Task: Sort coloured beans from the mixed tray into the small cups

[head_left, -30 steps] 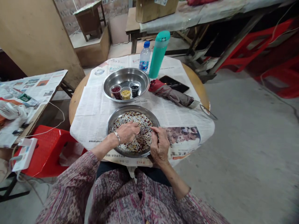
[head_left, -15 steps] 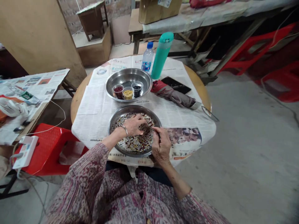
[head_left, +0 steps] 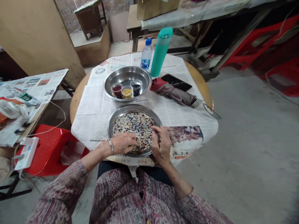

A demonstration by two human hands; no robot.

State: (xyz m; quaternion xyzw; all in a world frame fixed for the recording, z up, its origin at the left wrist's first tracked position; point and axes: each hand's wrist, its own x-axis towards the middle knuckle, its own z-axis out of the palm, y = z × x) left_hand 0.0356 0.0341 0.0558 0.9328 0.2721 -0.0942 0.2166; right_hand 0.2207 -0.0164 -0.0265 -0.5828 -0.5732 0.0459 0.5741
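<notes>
In front of me a shallow steel basin [head_left: 111, 119] holds a mix of white grains and red, yellow and black beans [head_left: 133, 121]. My left hand [head_left: 123, 143], a silver bracelet at its wrist, reaches over the near left rim. Its fingers are bent together, tips down in the mix; whatever they pinch is hidden. At the basin's right side, my right hand [head_left: 161, 144] is curled over the rim, thumb and forefinger on the inner side. Behind stands a second steel basin [head_left: 144, 79] with three clear cups of red beans [head_left: 117, 89], yellow beans [head_left: 127, 92] and black beans [head_left: 136, 88].
Newspaper [head_left: 88, 124] covers the round table. A water bottle [head_left: 146, 54], a teal flask [head_left: 161, 53], a phone [head_left: 177, 82] and a folded umbrella [head_left: 174, 92] stand or lie at the back right. A red stool [head_left: 50, 151] with a power strip [head_left: 27, 152] is at left.
My left hand has drawn back from the middle of the mix to the near left side of the basin. The right hand stays at the rim.
</notes>
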